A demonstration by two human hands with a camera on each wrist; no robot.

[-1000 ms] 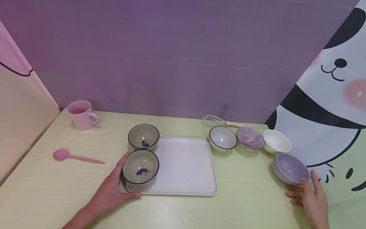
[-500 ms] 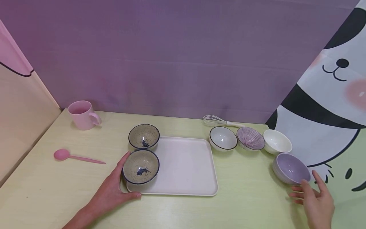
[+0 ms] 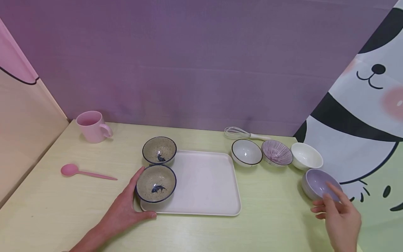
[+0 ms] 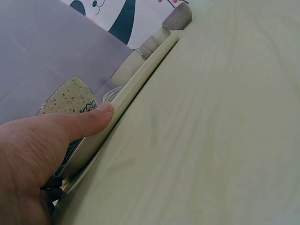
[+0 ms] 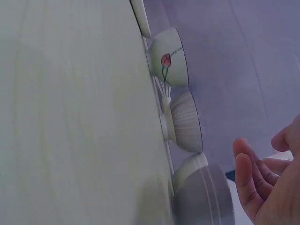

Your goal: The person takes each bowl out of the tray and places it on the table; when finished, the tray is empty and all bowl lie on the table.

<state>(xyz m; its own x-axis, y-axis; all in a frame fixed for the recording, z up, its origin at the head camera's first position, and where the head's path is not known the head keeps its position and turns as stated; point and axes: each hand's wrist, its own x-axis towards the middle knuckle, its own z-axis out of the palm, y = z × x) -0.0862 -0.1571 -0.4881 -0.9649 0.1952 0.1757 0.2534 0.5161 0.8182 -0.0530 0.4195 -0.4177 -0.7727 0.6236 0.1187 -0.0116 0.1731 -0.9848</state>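
Note:
My left hand [image 3: 121,206] wraps the near left corner of a pale rectangular tray [image 3: 206,182]. Its thumb lies along the front edge, while the other fingers run up the left side, partly hidden. A speckled bowl [image 3: 155,183] with a blue fish stands on that corner, close against the index finger. Behind it, a matching fish bowl [image 3: 158,150] overlaps the tray's far left corner. My right hand [image 3: 341,217] hovers at the near side of a lavender bowl [image 3: 315,183], fingers loosely bent and holding nothing; the index finger overlaps the bowl's inside in the head view.
Right of the tray stand a dark-rimmed white bowl [image 3: 247,152], a purple-striped bowl [image 3: 277,153] and a plain white bowl [image 3: 306,156]. A whisk [image 3: 237,133] lies behind them. On the left are a pink mug [image 3: 92,127] and a pink spoon [image 3: 70,170].
My right hand first drew slightly right, away from the lavender bowl's near side, then came back left and over its rim. My left hand, the tray and the bowls have stayed put.

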